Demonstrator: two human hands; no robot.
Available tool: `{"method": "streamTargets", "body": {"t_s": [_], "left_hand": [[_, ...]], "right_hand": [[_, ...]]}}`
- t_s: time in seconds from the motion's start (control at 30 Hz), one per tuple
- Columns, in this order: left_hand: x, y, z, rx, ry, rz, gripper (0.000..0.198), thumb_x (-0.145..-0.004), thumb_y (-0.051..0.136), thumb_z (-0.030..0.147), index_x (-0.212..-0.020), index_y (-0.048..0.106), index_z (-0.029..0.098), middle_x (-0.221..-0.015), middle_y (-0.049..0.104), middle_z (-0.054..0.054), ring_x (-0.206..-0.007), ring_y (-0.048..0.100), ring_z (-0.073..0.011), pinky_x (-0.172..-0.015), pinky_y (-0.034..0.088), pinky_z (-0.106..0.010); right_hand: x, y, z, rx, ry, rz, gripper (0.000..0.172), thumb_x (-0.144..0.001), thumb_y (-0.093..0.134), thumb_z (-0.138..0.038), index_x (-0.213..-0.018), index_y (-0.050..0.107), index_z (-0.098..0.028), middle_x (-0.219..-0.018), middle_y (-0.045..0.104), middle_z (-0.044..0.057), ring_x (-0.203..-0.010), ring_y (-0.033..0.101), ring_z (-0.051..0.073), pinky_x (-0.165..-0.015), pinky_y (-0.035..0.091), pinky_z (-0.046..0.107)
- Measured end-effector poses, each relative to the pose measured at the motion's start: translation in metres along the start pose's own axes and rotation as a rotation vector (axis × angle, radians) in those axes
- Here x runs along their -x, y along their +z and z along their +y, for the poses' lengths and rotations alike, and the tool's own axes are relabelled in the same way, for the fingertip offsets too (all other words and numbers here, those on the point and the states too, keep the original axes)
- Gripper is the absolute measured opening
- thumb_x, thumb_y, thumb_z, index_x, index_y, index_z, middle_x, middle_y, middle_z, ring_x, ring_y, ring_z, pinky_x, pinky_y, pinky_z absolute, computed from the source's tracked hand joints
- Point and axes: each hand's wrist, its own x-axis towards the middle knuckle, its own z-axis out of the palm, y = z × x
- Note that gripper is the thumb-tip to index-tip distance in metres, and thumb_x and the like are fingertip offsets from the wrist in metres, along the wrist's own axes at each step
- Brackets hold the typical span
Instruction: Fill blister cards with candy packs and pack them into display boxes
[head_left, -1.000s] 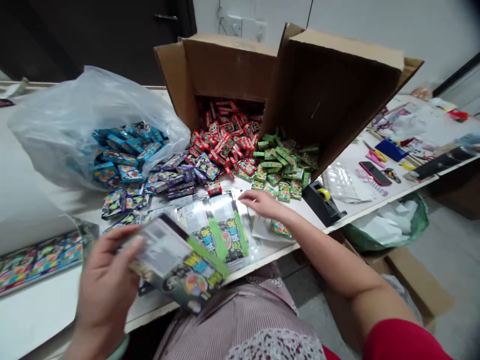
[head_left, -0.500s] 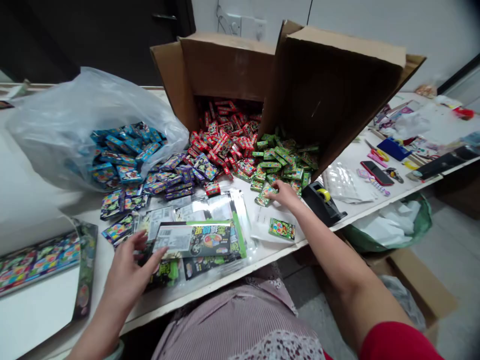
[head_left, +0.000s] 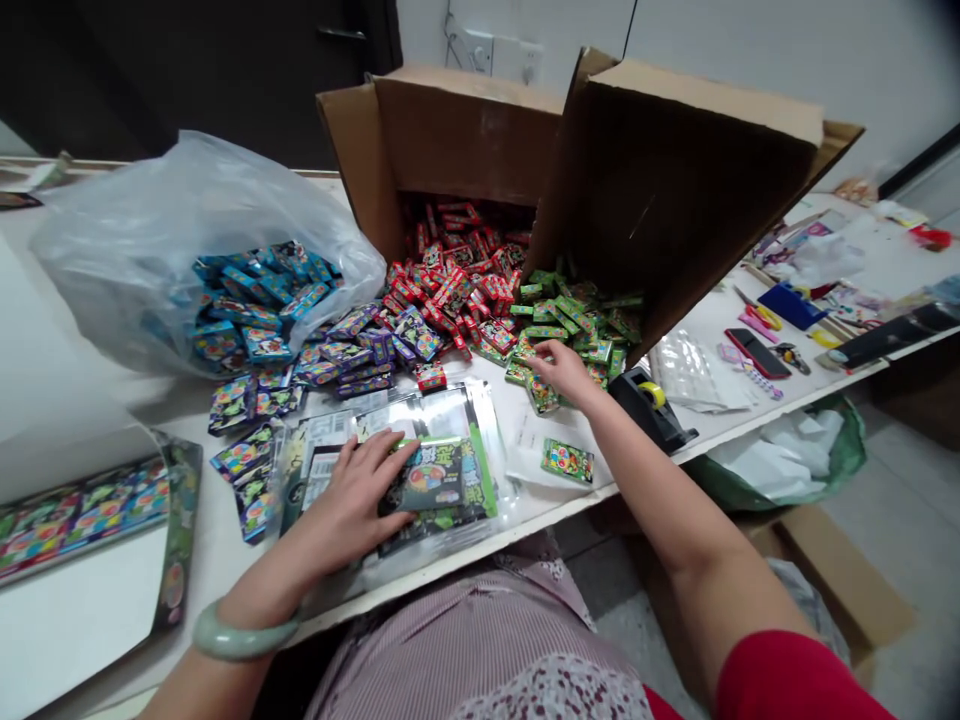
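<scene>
My left hand point(head_left: 364, 495) lies flat with fingers spread on a dark printed packet point(head_left: 427, 478) with a green edge. The packet rests on a stack of clear plastic sleeves point(head_left: 491, 440). My right hand point(head_left: 566, 372) is at the near side of the pile of green candy boxes point(head_left: 562, 312). Its thumb and fingers are closed on a small green box there, which the fingers partly cover. Just below the hand is another green box point(head_left: 543, 394). A single green box point(head_left: 568, 460) lies on white paper near the table edge.
Red boxes point(head_left: 454, 290) spill from an open carton point(head_left: 465, 130). Purple packs point(head_left: 345, 350) and a clear bag point(head_left: 112, 250) of blue packs point(head_left: 262, 290) are to the left. A black tape dispenser point(head_left: 649, 408), a phone point(head_left: 757, 353) and scissors point(head_left: 761, 312) are on the right.
My left hand has moved right and come down flat on the printed packet. My right hand has shifted slightly up, off one green box and onto the pile's near edge.
</scene>
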Motion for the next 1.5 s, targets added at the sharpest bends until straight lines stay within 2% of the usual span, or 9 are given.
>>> {"method": "streamTargets", "body": {"t_s": [0.1,0.2,0.37,0.5,0.63,0.8,1.07,1.27,1.5], "left_hand": [[0.005,-0.013,-0.002,0.015,-0.003,0.123,0.077,-0.077,0.066,0.043,-0.144,0.032,0.026,-0.134,0.047,-0.015,-0.125,0.045,-0.0362,-0.108,0.030,-0.060],[0.007,-0.022,-0.001,0.054,-0.021,0.173,0.078,-0.078,0.065,0.048,-0.144,0.029,0.029,-0.129,0.045,-0.012,-0.120,0.048,-0.0335,-0.102,0.041,-0.051],[0.007,-0.027,0.004,0.058,-0.043,0.178,0.079,-0.076,0.068,0.048,-0.143,0.031,0.029,-0.130,0.044,-0.011,-0.119,0.047,-0.0326,-0.101,0.042,-0.049],[0.011,-0.030,0.010,0.051,-0.084,0.242,0.081,-0.073,0.070,0.050,-0.141,0.033,0.028,-0.132,0.045,-0.012,-0.122,0.046,-0.0337,-0.104,0.039,-0.051],[0.013,-0.032,0.014,0.055,-0.057,0.245,0.086,-0.071,0.073,0.048,-0.142,0.031,0.026,-0.134,0.044,-0.013,-0.124,0.043,-0.0337,-0.106,0.037,-0.050],[0.015,-0.038,0.018,0.027,0.017,0.228,0.086,-0.074,0.072,0.045,-0.144,0.028,0.025,-0.135,0.043,-0.014,-0.126,0.041,-0.0343,-0.107,0.034,-0.052],[0.024,-0.042,0.016,0.117,0.013,0.135,0.085,-0.072,0.073,0.044,-0.143,0.031,0.024,-0.135,0.043,-0.015,-0.125,0.043,-0.0336,-0.104,0.039,-0.051],[0.029,-0.046,0.014,0.153,-0.024,0.214,0.085,-0.071,0.075,0.046,-0.142,0.033,0.025,-0.134,0.044,-0.014,-0.125,0.044,-0.0330,-0.105,0.039,-0.051],[0.033,-0.035,0.020,0.111,0.008,0.254,0.087,-0.069,0.076,0.048,-0.140,0.035,0.021,-0.132,0.045,-0.015,-0.123,0.044,-0.0332,-0.104,0.038,-0.051]], "right_hand": [[0.009,-0.011,0.016,0.004,-0.088,-0.091,0.042,-0.082,0.060,-0.026,-0.123,0.055,-0.019,-0.125,0.060,0.011,-0.111,0.055,0.023,-0.093,0.042,0.035],[0.019,-0.015,0.029,0.068,-0.199,-0.247,0.071,-0.060,0.077,-0.018,-0.127,0.055,-0.026,-0.142,0.048,0.009,-0.133,0.037,0.031,-0.106,0.030,0.047],[0.028,-0.015,0.025,0.148,-0.304,-0.254,0.071,-0.068,0.070,-0.021,-0.135,0.047,-0.018,-0.139,0.046,0.016,-0.132,0.037,0.031,-0.108,0.027,0.048],[0.051,-0.031,-0.015,-0.107,-0.439,-0.073,0.071,-0.075,0.068,-0.030,-0.140,0.039,-0.022,-0.134,0.042,0.014,-0.127,0.042,0.027,-0.104,0.038,0.044],[0.081,-0.047,-0.071,-0.191,-0.779,-0.235,0.077,-0.078,0.071,-0.040,-0.145,0.034,-0.032,-0.139,0.039,0.011,-0.129,0.039,0.029,-0.105,0.037,0.049],[0.083,-0.045,-0.109,0.013,-0.969,-0.339,0.069,-0.079,0.070,-0.032,-0.142,0.042,-0.023,-0.135,0.046,0.015,-0.124,0.042,0.029,-0.102,0.040,0.049],[0.076,-0.047,-0.123,0.102,-0.954,-0.389,0.063,-0.075,0.071,-0.032,-0.134,0.052,-0.020,-0.131,0.050,0.015,-0.119,0.046,0.030,-0.100,0.043,0.045],[0.085,-0.049,-0.126,0.070,-0.867,-0.163,0.064,-0.077,0.071,-0.037,-0.133,0.050,-0.016,-0.135,0.043,0.018,-0.125,0.039,0.032,-0.105,0.038,0.048],[0.098,-0.032,-0.124,0.107,-0.951,-0.262,0.062,-0.074,0.072,-0.034,-0.128,0.050,-0.014,-0.126,0.047,0.017,-0.115,0.044,0.031,-0.097,0.043,0.046]]}}
